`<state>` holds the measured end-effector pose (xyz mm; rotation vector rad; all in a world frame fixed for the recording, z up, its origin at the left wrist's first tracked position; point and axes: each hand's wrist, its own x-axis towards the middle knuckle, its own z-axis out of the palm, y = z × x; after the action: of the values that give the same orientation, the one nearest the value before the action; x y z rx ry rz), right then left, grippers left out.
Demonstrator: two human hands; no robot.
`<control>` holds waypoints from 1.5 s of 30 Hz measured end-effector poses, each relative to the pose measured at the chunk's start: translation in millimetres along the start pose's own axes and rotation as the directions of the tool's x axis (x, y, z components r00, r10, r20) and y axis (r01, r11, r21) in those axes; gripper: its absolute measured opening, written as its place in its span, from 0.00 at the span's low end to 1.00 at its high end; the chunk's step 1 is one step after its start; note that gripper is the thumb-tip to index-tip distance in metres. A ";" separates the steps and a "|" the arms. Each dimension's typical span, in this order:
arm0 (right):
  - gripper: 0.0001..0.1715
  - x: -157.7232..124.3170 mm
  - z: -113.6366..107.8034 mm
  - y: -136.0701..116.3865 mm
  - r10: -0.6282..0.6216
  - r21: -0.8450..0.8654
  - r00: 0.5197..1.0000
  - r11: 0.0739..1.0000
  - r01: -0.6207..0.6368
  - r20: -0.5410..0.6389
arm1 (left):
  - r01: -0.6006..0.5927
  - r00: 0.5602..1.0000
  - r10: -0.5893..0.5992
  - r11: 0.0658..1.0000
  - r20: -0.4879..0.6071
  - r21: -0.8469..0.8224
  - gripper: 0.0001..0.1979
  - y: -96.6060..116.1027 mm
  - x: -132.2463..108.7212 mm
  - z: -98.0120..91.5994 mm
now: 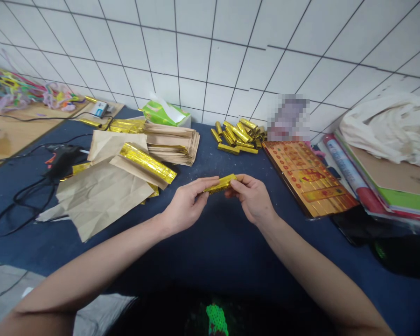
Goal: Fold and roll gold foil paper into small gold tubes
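Between both hands is a gold foil paper roll, held level above the dark blue table cover. My left hand pinches its left end, and my right hand grips the right end with thumb and fingers. Beyond the hands lies a pile of similar gold rolls. Left of my left hand, a gold foil sheet rests on crumpled brown paper. A stack of brown paper sheets sits behind it.
A black glue gun with a looping cable lies at left. Behind stands a green tissue pack. On the right are an orange-gold printed packet, stacked folders and white cloth. A tiled wall closes the back.
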<state>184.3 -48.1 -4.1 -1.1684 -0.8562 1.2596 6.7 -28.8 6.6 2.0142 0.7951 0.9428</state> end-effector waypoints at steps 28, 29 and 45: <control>0.08 -6.5 8.5 6.9 0.075 -0.113 0.996 0.991 -0.069 0.045 | -0.065 0.995 0.058 0.994 0.083 0.092 0.18 -10.0 -3.2 8.2; 0.07 -7.4 9.6 8.0 0.061 -0.104 0.998 0.993 -0.057 0.031 | -0.054 0.996 0.047 0.994 0.076 0.090 0.18 -9.6 -3.2 8.5; 0.04 -14.6 16.6 14.8 0.144 -0.091 0.989 0.985 -0.145 -0.020 | -0.023 0.999 0.019 0.995 0.048 0.093 0.14 -11.7 -6.4 14.9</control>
<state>162.4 -60.6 -12.7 -1.3311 -0.8392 1.3400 13.0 -33.1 -11.8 2.1215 0.8072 0.8807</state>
